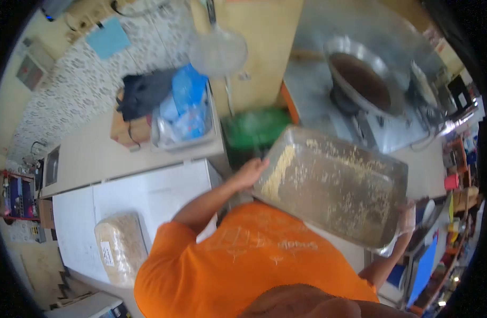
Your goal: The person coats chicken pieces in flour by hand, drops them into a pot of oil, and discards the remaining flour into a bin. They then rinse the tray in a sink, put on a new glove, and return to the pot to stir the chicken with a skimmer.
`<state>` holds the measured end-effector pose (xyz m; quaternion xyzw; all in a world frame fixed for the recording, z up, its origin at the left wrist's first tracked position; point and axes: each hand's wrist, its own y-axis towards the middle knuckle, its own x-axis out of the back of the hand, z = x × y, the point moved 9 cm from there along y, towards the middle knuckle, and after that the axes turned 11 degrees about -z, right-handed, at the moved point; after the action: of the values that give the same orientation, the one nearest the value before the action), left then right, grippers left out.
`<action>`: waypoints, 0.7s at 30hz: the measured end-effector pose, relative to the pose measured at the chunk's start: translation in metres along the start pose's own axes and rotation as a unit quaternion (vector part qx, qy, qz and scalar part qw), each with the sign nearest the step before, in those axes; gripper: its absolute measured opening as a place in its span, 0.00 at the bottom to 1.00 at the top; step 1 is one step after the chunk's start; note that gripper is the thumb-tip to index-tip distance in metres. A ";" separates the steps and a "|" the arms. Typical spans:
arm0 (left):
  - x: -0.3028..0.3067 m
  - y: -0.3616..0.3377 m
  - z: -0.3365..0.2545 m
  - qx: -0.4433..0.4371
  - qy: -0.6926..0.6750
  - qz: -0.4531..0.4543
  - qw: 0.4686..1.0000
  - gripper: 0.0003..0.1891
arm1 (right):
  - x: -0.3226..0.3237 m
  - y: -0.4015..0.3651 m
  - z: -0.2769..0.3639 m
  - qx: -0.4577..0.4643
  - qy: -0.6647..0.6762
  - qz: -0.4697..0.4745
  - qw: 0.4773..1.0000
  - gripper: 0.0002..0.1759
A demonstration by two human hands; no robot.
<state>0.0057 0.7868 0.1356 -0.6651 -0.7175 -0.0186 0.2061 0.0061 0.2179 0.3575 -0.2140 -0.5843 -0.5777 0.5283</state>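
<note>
A rectangular metal tray (312, 197) spanned the left hand (251, 174) and right hand (407, 220), pale crumbs (279, 172) scattered inside, thickest near the left.

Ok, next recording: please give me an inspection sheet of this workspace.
Surface: white flat worktop, carrying a pale, plastic-wrapped package with a white label.
Things in hand: rectangular metal tray, held tilted, with pale yellow crumbs scattered inside, thickest along its left side.
Clutter: black fabric bundle above a brown box, beside blue plastic bags.
Hands: left hand grips the tray's left side; right hand, blurred, holds the right side.
Cables: dark cord on the wall at the top; its run is unclear.
Surroundings: wide round silver pan with brown contents; round pale strainer hanging; green container beyond the tray.
</note>
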 end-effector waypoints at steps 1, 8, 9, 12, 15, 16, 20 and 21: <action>0.001 -0.001 -0.004 0.009 0.004 0.017 1.000 0.31 | 0.001 0.005 0.006 -0.050 0.027 0.038 0.998 0.20; -0.001 0.007 0.025 0.022 0.083 0.007 0.996 0.33 | -0.018 0.046 0.084 -0.467 0.349 0.086 0.808 0.18; -0.003 0.008 0.035 0.011 0.113 0.011 0.993 0.33 | -0.022 0.054 0.089 -0.465 0.350 0.080 0.809 0.18; -0.003 0.006 0.053 0.088 0.154 0.030 0.984 0.34 | -0.036 0.075 0.078 -0.384 0.246 0.018 0.890 0.17; -0.009 0.017 0.113 0.152 0.109 0.025 0.982 0.34 | -0.073 0.096 0.116 -0.356 0.289 0.103 0.883 0.16; -0.003 0.018 0.116 0.150 0.092 0.006 0.984 0.34 | -0.090 0.102 0.137 -0.347 0.300 0.133 0.878 0.16; 0.023 0.029 0.088 0.024 0.146 -0.147 0.978 0.28 | -0.139 0.124 0.212 -0.312 0.324 0.197 0.871 0.13; 0.029 0.024 0.056 -0.016 0.158 -0.192 0.968 0.26 | -0.148 0.127 0.222 -0.303 0.326 0.202 0.872 0.12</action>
<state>0.0125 0.8340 0.0876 -0.5063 -0.7898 -0.1746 0.2988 0.0855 0.5018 0.3368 -0.2770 -0.1193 -0.6438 0.7033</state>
